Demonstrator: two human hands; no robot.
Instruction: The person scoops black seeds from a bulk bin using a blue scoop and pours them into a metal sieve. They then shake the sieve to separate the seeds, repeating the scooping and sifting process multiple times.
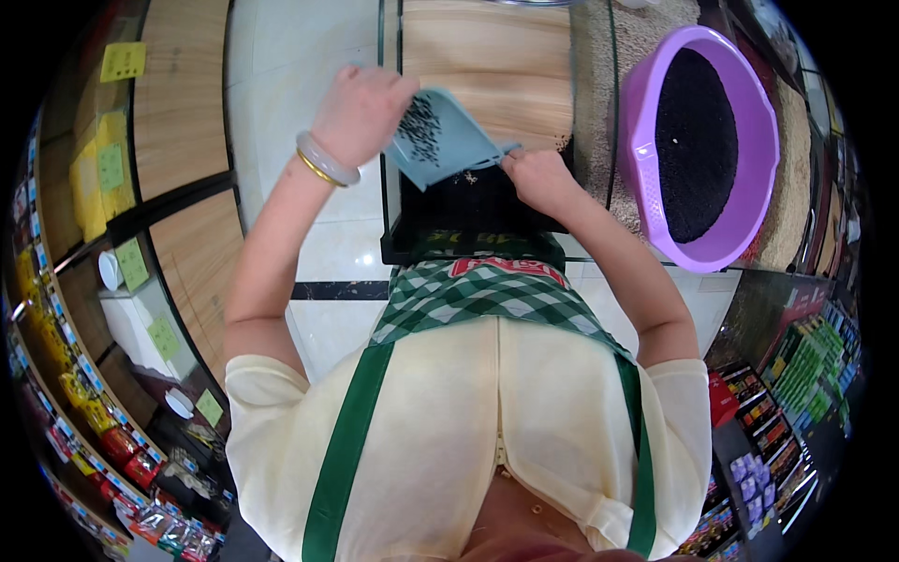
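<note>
My left hand (369, 105), with bangles at the wrist, grips the upper left rim of a pale blue plastic scoop (449, 126). Small dark seeds or grains (421, 133) lie scattered in the scoop's left part. My right hand (537, 175) is closed around the scoop's handle at its right end. Tilted, the scoop is over a glass-sided bin with a wood-grain panel (488, 63) and a dark area (477, 211) nearer me. A few pale bits lie on the dark area below the scoop.
To the right, a purple plastic basin (755, 190) holds a mass of fine black grains (695, 140). It stands over glass-divided bins with pale grains (590, 77). Wood-topped display cases (182, 98) stand at the left. Packaged goods fill shelves at both lower sides.
</note>
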